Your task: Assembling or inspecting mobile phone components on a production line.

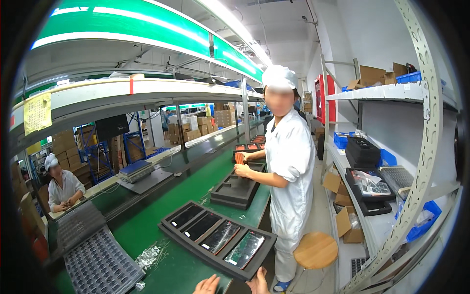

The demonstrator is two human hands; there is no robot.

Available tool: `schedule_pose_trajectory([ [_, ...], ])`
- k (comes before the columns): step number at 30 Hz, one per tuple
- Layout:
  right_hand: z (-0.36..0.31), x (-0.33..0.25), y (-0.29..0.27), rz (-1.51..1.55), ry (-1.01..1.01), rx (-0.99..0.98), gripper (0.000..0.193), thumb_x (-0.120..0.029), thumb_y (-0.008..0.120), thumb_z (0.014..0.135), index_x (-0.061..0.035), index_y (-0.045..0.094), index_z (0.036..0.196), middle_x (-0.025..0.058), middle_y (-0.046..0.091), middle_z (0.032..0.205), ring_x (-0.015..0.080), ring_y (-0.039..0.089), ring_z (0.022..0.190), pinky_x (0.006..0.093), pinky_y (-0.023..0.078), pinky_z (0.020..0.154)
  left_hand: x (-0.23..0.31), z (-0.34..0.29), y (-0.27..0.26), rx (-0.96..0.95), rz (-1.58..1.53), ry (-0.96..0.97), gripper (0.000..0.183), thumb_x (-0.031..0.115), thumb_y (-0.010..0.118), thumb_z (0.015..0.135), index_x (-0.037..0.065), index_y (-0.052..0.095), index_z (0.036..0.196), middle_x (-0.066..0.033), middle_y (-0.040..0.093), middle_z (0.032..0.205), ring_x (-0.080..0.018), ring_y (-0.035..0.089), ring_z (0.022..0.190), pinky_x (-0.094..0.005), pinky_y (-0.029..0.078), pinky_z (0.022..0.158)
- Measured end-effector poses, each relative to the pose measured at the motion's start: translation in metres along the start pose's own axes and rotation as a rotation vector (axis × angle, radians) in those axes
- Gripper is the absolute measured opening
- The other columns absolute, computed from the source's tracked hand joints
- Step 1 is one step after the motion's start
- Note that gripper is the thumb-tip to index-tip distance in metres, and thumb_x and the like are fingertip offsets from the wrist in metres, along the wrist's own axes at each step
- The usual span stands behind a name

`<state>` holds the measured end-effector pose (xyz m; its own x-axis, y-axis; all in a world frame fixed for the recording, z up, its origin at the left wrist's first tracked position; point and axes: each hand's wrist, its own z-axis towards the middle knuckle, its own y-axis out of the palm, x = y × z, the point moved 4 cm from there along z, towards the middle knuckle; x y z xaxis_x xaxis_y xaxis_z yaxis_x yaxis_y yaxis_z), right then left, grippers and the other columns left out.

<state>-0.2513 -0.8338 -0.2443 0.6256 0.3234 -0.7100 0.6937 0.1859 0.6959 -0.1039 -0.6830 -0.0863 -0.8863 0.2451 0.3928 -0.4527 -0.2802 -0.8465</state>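
A black foam tray [270, 239] lies on the green bench in front of me, with several smartphones [245, 249] in its slots, screens up. My right hand [259, 283] grips the near right corner of this tray, the thumb at its edge. Beside it, at the lower edge, my left hand [207, 285] is just short of the tray's near side. Its fingers are stretched out and nothing shows in them; the rest of that hand is cut off.
A co-worker in white [292, 152] holds orange-red pieces above a second black foam tray [235, 196]. A clear plastic tray of small parts [102, 262] lies left, by crumpled scraps [148, 257]. A wooden stool [316, 250] stands right, before a metal shelf [387, 93]. Another person [63, 186] sits far left.
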Motion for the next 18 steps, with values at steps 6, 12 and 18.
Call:
schedule_pose_trajectory([
  [6,0.008,0.005,-0.002,0.17,-0.066,-0.043,0.063,-0.05,0.058,0.098,-0.0231,0.029,0.147,0.0029,0.046,0.146,0.0237,0.04,0.137,0.055,0.031,0.107,-0.024,0.029,0.047,0.08,0.057,0.027,0.077,0.021,0.072,0.082,0.0,0.036,0.147,-0.0229,0.036,0.151,-0.0441,0.04,0.133,-0.0469,0.036,0.113],
  [12,-0.001,0.0,0.0,0.085,-0.094,0.012,0.062,-0.05,0.057,0.099,-0.0215,0.031,0.146,0.0034,0.05,0.141,0.024,0.045,0.134,0.051,0.035,0.106,-0.021,0.025,0.047,0.058,-0.03,0.062,0.084,0.025,0.074,0.076,0.0,0.036,0.147,-0.0249,0.04,0.149,-0.0438,0.045,0.13,-0.047,0.038,0.109],
  [18,-0.027,-0.017,0.015,0.024,-0.133,0.138,0.057,-0.048,0.057,0.1,-0.0184,0.035,0.143,0.0042,0.053,0.133,0.0218,0.049,0.123,0.0439,0.04,0.101,-0.029,0.024,0.058,0.104,-0.036,0.019,0.079,0.026,0.074,0.075,0.002,0.04,0.143,-0.0244,0.042,0.147,-0.0433,0.046,0.128,-0.0476,0.039,0.109],
])
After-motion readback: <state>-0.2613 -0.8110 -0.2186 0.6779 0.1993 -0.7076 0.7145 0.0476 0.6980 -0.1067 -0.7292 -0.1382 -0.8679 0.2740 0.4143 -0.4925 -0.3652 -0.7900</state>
